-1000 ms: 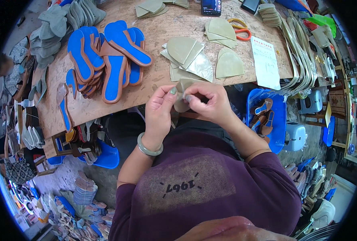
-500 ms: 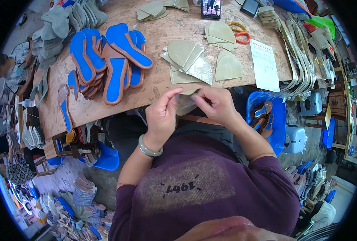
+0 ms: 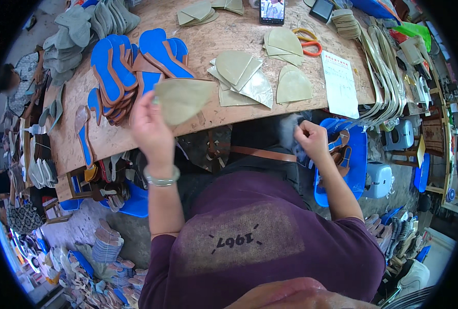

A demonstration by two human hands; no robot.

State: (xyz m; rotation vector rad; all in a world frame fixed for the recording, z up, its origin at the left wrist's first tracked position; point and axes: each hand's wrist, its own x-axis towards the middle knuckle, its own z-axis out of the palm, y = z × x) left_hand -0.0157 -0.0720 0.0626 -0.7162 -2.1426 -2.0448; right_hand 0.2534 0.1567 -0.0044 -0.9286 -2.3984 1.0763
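Observation:
In my left hand [image 3: 151, 126], over the front edge of the table, a beige half-oval pad [image 3: 185, 99] is pinched by its left side. It partly covers a pile of blue insoles with brown edges [image 3: 107, 77]. My right hand [image 3: 314, 139] is closed on a crumpled translucent film [image 3: 289, 131], which hangs beside the blue basin [image 3: 337, 193], past the table edge. Beyond my hands lie more beige pads in a loose stack [image 3: 234, 67] and a smaller stack [image 3: 294, 86].
Orange-handled scissors [image 3: 311, 47], a paper sheet [image 3: 340, 85] and a phone [image 3: 272, 13] lie on the wooden table [image 3: 203, 44]. Long beige strips [image 3: 383, 72] hang over its right edge. Grey insoles [image 3: 66, 38] are heaped at the far left. A person [image 3: 25, 77] is at the left.
My hands have parted from in front of my chest. The left went left over the insoles with the pad; the right went right and down with the film, now separate from it.

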